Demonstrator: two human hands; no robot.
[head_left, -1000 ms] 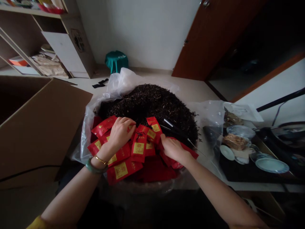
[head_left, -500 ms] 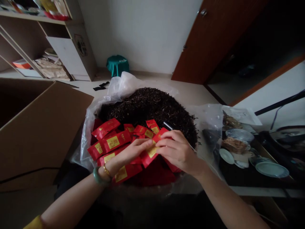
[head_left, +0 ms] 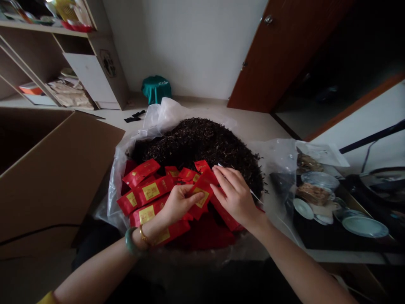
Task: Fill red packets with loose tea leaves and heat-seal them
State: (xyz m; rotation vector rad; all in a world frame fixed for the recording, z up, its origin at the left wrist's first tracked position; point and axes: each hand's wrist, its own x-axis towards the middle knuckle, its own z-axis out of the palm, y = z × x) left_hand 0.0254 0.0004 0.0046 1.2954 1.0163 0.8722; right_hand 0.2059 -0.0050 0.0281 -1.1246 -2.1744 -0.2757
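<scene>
Now the left hand (head_left: 177, 205) is pinching one red packet (head_left: 205, 179) between thumb and fingers, on the near side of the heap of dark leaves (head_left: 202, 135). The right hand (head_left: 238, 196) is reaching to the packet's upper right edge, its fingers standing a little apart; whether they are pressing, I cannot tell. Compared with half a second ago, they are covering less of the packet, so the left hand seems to be doing more of the holding. The packet is slanting: its long axis is running up and rightward, its upper end pointing toward the heap. Other red packets (head_left: 152, 190) are lying at the heap's near left.
</scene>
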